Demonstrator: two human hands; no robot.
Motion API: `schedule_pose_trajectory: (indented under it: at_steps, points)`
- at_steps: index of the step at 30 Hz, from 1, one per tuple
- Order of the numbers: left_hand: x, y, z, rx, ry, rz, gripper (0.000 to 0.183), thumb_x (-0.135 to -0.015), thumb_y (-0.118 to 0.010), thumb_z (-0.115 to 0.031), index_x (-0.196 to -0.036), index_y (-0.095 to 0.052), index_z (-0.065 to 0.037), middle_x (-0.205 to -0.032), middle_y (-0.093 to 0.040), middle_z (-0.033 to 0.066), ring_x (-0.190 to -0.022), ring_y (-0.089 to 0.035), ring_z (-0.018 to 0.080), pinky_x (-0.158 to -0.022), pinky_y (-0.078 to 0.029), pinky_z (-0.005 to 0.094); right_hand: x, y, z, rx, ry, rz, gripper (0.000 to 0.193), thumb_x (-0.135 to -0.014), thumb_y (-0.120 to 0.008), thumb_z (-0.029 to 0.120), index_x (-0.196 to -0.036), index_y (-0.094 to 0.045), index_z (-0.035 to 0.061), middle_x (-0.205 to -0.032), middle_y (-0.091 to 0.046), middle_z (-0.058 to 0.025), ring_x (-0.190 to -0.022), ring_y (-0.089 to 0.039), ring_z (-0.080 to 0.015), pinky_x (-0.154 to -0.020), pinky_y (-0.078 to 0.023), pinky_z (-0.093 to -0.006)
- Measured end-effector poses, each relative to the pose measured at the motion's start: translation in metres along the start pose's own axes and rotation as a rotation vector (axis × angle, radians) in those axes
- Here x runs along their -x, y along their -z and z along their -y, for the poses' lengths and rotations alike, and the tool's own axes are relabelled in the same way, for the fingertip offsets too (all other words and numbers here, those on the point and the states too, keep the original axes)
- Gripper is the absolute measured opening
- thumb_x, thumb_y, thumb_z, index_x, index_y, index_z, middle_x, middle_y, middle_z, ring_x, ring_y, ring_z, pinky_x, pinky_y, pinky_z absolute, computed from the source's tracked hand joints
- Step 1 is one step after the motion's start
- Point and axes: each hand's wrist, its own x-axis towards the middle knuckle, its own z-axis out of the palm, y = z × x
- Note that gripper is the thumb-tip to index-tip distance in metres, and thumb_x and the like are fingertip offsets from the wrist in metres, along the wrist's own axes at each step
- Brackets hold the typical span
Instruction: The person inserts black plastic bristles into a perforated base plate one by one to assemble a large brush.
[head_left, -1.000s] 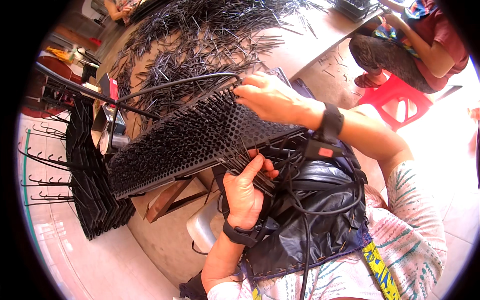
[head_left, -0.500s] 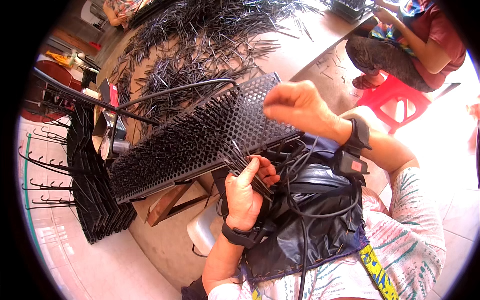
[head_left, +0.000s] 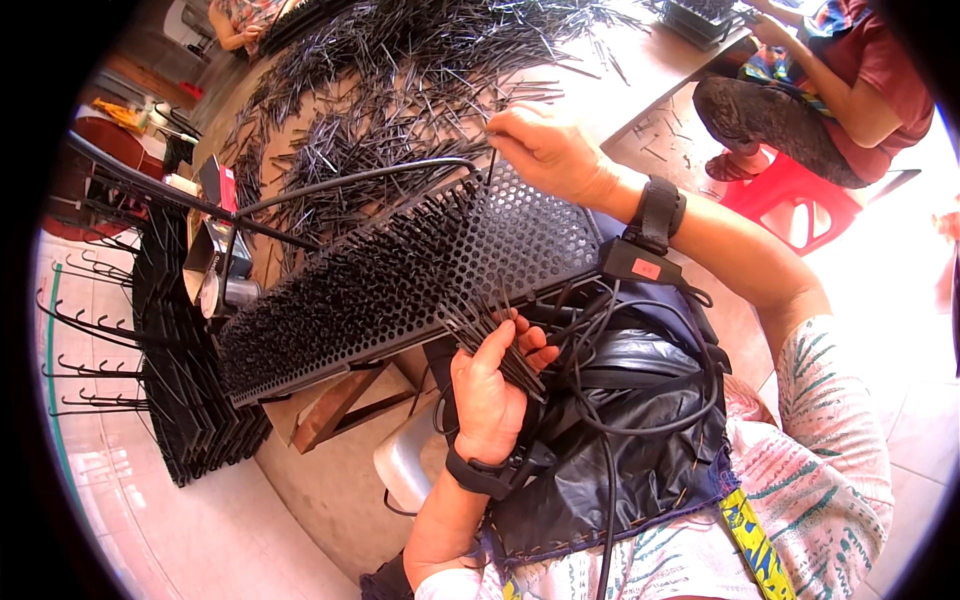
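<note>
A perforated black plate [head_left: 545, 240] lies slanted before me. Thin dark sticks stand upright in its holes across the left and middle, while bare holes show toward the right end. My left hand [head_left: 487, 405] is closed around a bundle of thin dark sticks [head_left: 468, 325] at the plate's near edge. Above the far edge, my right hand [head_left: 555, 158] pinches a single thin dark stick [head_left: 491, 166], which points down at the plate's far row of holes. Whether its tip is in a hole I cannot tell.
Loose dark sticks [head_left: 350, 150] are heaped on the table beyond the plate. Hooked black racks [head_left: 190, 370] stand stacked at left. A black cable [head_left: 608, 470] runs over my lap. At the right, a person sits on a red stool [head_left: 790, 205]; another person's arm shows at far left.
My right hand has moved left and away from me, from over the plate's right end to its far edge, and a stick now shows in its fingers. The left hand has barely moved.
</note>
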Motion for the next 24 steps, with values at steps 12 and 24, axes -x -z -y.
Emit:
schedule_pose_trajectory:
  at_steps: [12,24]
  points:
    - [-0.005,0.007,0.004,-0.05,-0.078,0.09,0.008,-0.08,-0.052,-0.005,-0.087,-0.054,-0.002,-0.077,-0.057,0.0059,-0.069,-0.057,0.0175,-0.061,-0.052,0.0366,-0.007,-0.021,-0.003,0.089,0.132,0.381,0.012,-0.062,-0.052,0.0,-0.074,-0.051,-0.0004,-0.068,-0.05,-0.0125,-0.066,-0.053,-0.0292,-0.058,-0.044,-0.0361]
    - [0.0,-0.007,-0.007,-0.033,-0.007,0.091,0.011,-0.083,-0.05,-0.009,-0.087,-0.054,0.0,-0.078,-0.057,0.008,-0.071,-0.058,0.0196,-0.065,-0.051,0.037,0.037,0.034,0.077,-0.695,-0.404,0.481,0.015,-0.072,-0.063,0.008,-0.083,-0.058,-0.0009,-0.067,-0.06,-0.0093,-0.062,-0.058,-0.0117,-0.056,-0.045,-0.0247]
